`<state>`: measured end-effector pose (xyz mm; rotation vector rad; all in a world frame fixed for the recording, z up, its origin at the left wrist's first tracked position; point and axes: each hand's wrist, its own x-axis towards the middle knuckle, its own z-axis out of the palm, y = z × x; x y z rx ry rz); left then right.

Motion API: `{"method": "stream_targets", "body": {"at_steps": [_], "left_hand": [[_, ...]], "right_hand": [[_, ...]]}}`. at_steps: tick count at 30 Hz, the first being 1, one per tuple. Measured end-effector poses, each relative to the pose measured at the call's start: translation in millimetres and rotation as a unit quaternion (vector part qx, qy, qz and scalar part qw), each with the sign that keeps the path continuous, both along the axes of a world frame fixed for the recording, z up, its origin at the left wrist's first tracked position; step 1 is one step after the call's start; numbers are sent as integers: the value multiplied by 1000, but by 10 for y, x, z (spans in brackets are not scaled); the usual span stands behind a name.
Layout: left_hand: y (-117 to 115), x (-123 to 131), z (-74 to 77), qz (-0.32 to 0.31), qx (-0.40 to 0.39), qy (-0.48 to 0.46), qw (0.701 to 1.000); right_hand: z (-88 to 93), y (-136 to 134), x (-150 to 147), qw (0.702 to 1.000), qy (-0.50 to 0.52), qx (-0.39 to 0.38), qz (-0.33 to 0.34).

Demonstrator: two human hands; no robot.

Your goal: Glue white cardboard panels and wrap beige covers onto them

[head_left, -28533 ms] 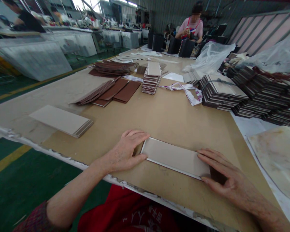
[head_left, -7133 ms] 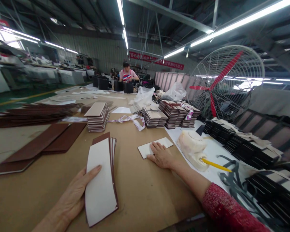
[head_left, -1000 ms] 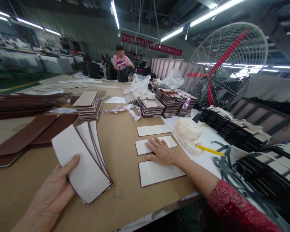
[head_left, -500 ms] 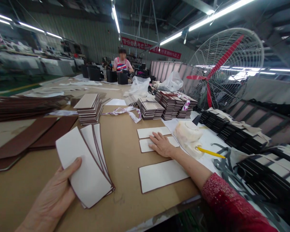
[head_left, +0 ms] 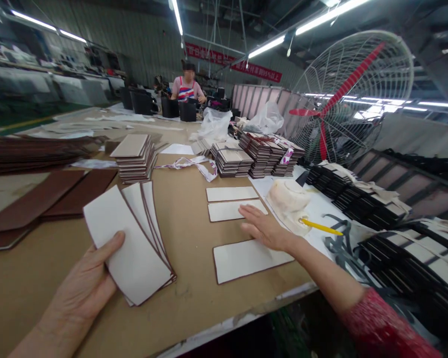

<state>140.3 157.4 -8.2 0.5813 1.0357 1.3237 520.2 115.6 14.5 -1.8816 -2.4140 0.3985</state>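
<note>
My left hand (head_left: 85,283) is closed round a fanned bunch of pale rectangular panels (head_left: 129,248) with brown edges, thumb on top. My right hand (head_left: 265,227) has its fingers stretched out and holds nothing. It hovers between a pale middle panel (head_left: 227,211) and a larger pale panel (head_left: 246,261) nearer me; whether it touches either I cannot tell. Another narrow panel (head_left: 231,194) lies just beyond the middle one. All three lie flat on the brown tabletop (head_left: 186,318).
Stacked panels (head_left: 134,156) stand behind my left hand, with brown sheets (head_left: 59,199) at the left. Bundled stacks (head_left: 231,159) sit at the back. On the right are a cream lump (head_left: 287,199), a yellow stick (head_left: 323,227), black bundles (head_left: 414,253) and a large fan (head_left: 351,99). A person (head_left: 187,89) sits beyond.
My right hand has drawn back from the middle panel toward me and to the right, leaving it lying flat. My left hand keeps its hold on the panels. The view has shifted slightly.
</note>
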Motion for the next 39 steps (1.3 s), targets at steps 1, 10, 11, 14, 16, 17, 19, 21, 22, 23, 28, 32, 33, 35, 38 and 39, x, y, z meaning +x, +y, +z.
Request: {"method": "stream_targets", "body": {"at_steps": [1, 10, 11, 14, 16, 17, 19, 21, 22, 23, 28, 32, 33, 35, 38, 39], "left_hand": [[-5, 10, 12, -2, 0, -2, 1000], [-49, 114, -138, -42, -11, -23, 999], [-45, 103, -167, -49, -13, -25, 998], [-40, 75, -204, -54, -19, -36, 998], [-51, 89, -179, -54, -21, -57, 997], [-60, 107, -159, -57, -21, -70, 996], [-77, 155, -118, -64, -22, -91, 994], [-96, 197, -94, -79, -13, -102, 992], [-108, 209, -89, -86, -8, -104, 991], [-120, 214, -89, -93, -5, -105, 990], [-144, 185, -104, -121, 8, -113, 986], [-110, 191, -110, -105, 7, -108, 989], [-100, 194, -110, -100, 5, -105, 989], [-85, 187, -109, -83, -2, -102, 991], [-73, 129, -96, -35, -1, -103, 994], [-69, 101, -88, -16, 4, -105, 994]], "right_hand": [[16, -206, 14, 1000, 4, -18, 22], [-233, -542, -246, 995, 22, -35, 93], [-255, -462, -242, 995, 20, -25, 92], [-292, -294, -217, 996, 21, 4, 85], [-269, -227, -262, 995, 49, 38, 81], [-234, -194, -321, 992, 79, 58, 79], [-114, -115, -521, 979, 178, 77, 67], [49, -27, -806, 949, 310, 41, 41], [130, 18, -961, 925, 380, 3, 22], [200, 62, -1113, 895, 445, -40, 6], [253, 223, -1643, 744, 648, -158, -46], [107, 229, -1778, 681, 708, -123, -142], [97, 229, -1765, 675, 714, -100, -157], [152, 246, -1648, 663, 726, -47, -178], [419, 286, -1218, 641, 738, 59, -202], [533, 283, -1025, 638, 736, 106, -202]]}}
